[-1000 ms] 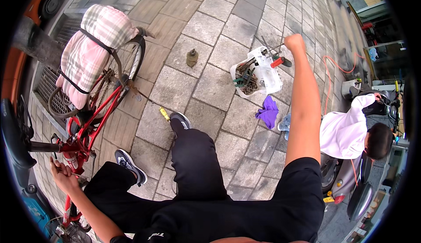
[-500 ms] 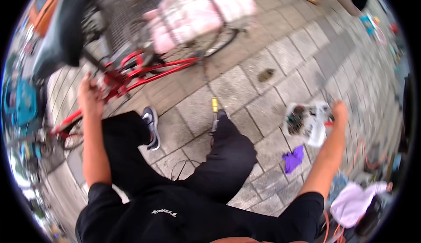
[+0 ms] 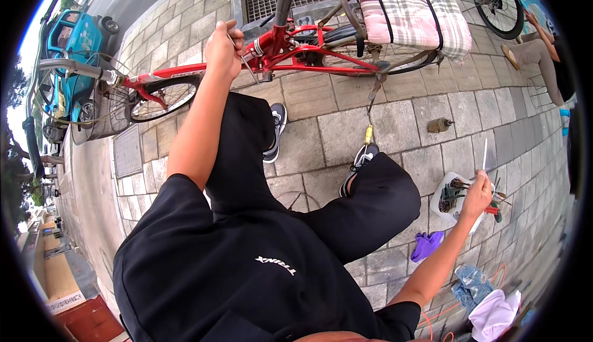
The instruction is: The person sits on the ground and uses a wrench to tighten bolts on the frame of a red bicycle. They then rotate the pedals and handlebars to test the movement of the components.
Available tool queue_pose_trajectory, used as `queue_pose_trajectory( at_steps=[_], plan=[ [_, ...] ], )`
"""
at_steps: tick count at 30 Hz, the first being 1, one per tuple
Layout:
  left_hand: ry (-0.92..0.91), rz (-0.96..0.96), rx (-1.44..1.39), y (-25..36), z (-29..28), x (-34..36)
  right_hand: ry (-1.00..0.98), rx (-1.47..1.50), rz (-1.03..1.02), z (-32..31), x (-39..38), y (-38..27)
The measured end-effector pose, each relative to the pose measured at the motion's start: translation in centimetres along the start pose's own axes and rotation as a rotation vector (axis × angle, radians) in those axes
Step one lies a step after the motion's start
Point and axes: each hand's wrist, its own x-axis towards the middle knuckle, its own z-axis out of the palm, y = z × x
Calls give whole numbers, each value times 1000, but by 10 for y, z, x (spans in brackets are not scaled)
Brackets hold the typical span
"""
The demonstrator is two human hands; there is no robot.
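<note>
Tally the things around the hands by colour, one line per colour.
Red: 1, the red steel bicycle frame gripped by the left hand.
White: 1, the white plastic tub of tools under the right hand, which holds a thin tool.
Purple: 1, the crumpled purple cloth.
Pink: 1, the pink plaid cushion.
Total: 4.

The left hand [image 3: 222,48] is raised far forward on a nearly straight bare arm, its fingers [image 3: 233,32] curled into a closed grip. The right hand [image 3: 477,195] reaches out low to the right side, arm extended with a slight bend at the elbow, fingers pinched together. Both legs are bent.
</note>
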Motion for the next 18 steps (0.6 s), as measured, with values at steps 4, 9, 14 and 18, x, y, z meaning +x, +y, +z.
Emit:
queue_pose_trajectory(
  at_steps=[4,9,14,18],
  plan=[
    [6,127,-23,18,-7,23,-201,47,-304,25,-59,-136],
    [22,231,24,44,-1,59,-420,-66,-548,98,-123,-251],
    [-50,272,414,52,13,104,-726,-278,-552,192,-157,-278],
    [-12,233,305,40,28,163,-861,-306,-402,261,-174,-254]
  ],
)
